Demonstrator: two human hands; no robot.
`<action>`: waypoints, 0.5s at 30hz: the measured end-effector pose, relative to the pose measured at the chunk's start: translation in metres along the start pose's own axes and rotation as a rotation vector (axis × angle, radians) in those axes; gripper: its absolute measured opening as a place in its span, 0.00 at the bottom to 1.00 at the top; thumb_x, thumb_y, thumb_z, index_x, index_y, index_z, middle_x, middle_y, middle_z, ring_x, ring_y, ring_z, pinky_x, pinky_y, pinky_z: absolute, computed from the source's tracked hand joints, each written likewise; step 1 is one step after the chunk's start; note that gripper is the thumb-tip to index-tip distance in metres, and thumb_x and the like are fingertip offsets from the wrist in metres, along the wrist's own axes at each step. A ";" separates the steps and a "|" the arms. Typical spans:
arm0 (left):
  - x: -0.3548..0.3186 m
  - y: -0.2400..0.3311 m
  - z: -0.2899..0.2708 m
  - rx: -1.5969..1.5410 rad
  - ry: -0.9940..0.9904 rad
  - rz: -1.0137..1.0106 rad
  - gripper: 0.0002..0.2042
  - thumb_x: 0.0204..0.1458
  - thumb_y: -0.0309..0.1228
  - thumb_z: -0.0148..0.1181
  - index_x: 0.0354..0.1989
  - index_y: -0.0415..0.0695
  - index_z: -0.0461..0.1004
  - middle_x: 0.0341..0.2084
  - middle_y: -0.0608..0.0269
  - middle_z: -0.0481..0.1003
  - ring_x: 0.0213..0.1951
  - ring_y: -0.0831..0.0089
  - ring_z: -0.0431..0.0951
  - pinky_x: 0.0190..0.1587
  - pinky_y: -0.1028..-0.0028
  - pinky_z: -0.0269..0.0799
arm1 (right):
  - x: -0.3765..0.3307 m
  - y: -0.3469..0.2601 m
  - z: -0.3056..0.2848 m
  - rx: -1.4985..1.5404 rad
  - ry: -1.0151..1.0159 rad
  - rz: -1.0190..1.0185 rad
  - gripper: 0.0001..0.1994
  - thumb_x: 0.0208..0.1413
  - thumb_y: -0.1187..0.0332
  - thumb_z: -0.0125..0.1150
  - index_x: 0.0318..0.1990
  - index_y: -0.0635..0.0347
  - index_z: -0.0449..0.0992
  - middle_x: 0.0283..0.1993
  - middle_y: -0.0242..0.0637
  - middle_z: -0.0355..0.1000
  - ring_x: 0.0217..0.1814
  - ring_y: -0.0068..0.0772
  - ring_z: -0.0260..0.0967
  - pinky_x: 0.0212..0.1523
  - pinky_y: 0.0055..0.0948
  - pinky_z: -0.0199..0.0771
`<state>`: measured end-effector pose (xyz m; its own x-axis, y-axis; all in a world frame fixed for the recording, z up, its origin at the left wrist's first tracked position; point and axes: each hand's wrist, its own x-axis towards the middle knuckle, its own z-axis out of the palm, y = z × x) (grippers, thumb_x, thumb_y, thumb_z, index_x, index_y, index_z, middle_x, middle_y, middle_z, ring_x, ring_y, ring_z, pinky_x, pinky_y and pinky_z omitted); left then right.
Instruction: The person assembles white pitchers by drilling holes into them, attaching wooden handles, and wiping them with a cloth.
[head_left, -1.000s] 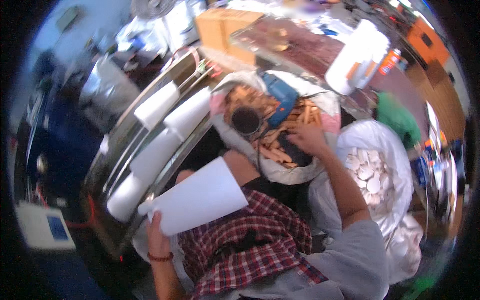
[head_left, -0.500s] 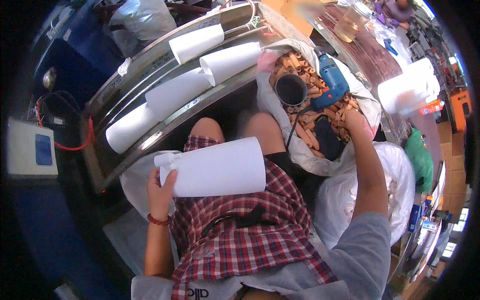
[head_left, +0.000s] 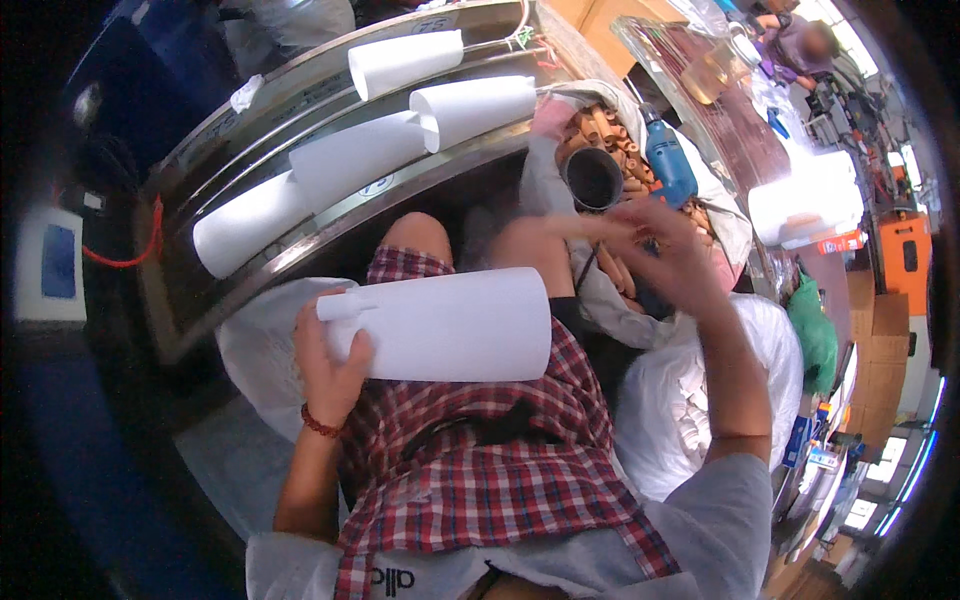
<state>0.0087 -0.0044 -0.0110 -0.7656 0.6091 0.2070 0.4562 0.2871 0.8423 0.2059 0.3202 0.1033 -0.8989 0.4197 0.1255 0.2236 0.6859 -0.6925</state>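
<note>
A large white paper cone (head_left: 450,325) lies sideways over my lap, its wide end to the right. My left hand (head_left: 330,360) is closed on its narrow end, thumb on top. Small white paper rolls (head_left: 345,304) rest against the cone beside my fingers. My right hand (head_left: 665,245) is in the air above the near side of an open sack (head_left: 548,170) of tan tubes (head_left: 625,160). It is smeared by motion; a blurred tan tube (head_left: 583,228) appears to stick out leftward from its fingers.
On the sack's contents rest a dark round cup (head_left: 592,180) and a blue power drill (head_left: 670,160). Several white paper cones (head_left: 355,155) lie in a long metal-edged trough ahead. A white plastic bag (head_left: 650,420) stands at my right. Another person (head_left: 800,50) is far off at upper right.
My right hand has come up out of the tan tubes and swung left toward my lap. The cone in my left hand has shifted slightly right.
</note>
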 end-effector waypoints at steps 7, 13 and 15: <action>0.007 0.003 0.003 0.025 0.072 0.143 0.20 0.38 0.29 0.60 0.44 0.42 0.68 0.42 0.56 0.70 0.47 0.57 0.67 0.54 0.63 0.57 | 0.032 -0.064 0.090 0.099 -0.230 -0.359 0.14 0.45 0.75 0.66 0.41 0.65 0.73 0.43 0.42 0.71 0.41 0.35 0.71 0.39 0.28 0.72; 0.003 -0.006 0.002 0.007 0.032 0.103 0.21 0.39 0.30 0.61 0.44 0.42 0.65 0.42 0.57 0.71 0.46 0.56 0.68 0.51 0.62 0.58 | 0.031 -0.067 0.124 0.103 -0.215 -0.406 0.15 0.47 0.73 0.63 0.44 0.62 0.71 0.40 0.40 0.70 0.38 0.36 0.70 0.35 0.30 0.72; 0.005 -0.001 0.000 0.030 0.010 0.127 0.21 0.39 0.30 0.61 0.44 0.42 0.64 0.42 0.57 0.71 0.45 0.56 0.69 0.51 0.62 0.59 | 0.029 -0.068 0.130 -0.085 -0.167 -0.533 0.16 0.48 0.71 0.61 0.45 0.62 0.70 0.38 0.39 0.69 0.37 0.36 0.70 0.35 0.31 0.71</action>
<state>0.0042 -0.0018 -0.0112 -0.7055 0.6343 0.3162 0.5630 0.2307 0.7936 0.1155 0.2087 0.0617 -0.9418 -0.0927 0.3232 -0.2542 0.8256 -0.5038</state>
